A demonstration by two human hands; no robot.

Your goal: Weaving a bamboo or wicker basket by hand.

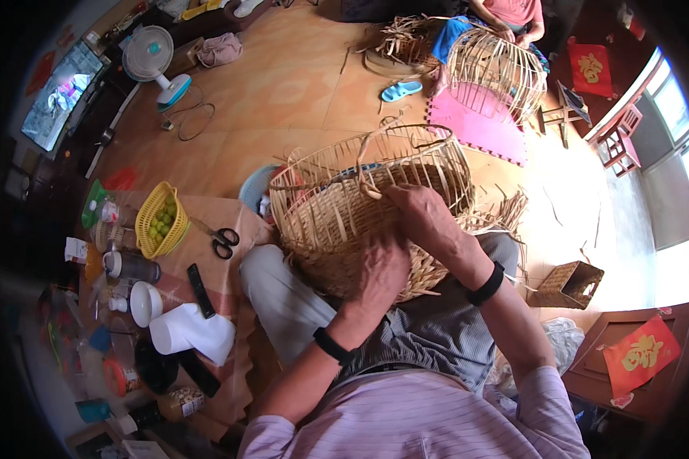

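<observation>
A half-woven natural-fibre basket [321, 229], with bare upright spokes around its top, rests across my lap. My right hand [425, 218] is at its near side, fingers closed on a curved light strand [368, 187] among the spokes. Lower and to the left, my left hand [382, 264] is against the woven wall; its fingers are blurred and partly hidden, so their grip is unclear. Loose fibre ends [501, 214] stick out at the basket's right.
Left: a low table [214, 199] holds scissors [223, 245], a yellow fruit basket [157, 229], containers and white paper [191, 336]. Behind are a fan [145, 53], blue slipper [400, 92], pink mat [482, 145] and another person [505, 15] with an open basket frame. Right: a small square basket [566, 284].
</observation>
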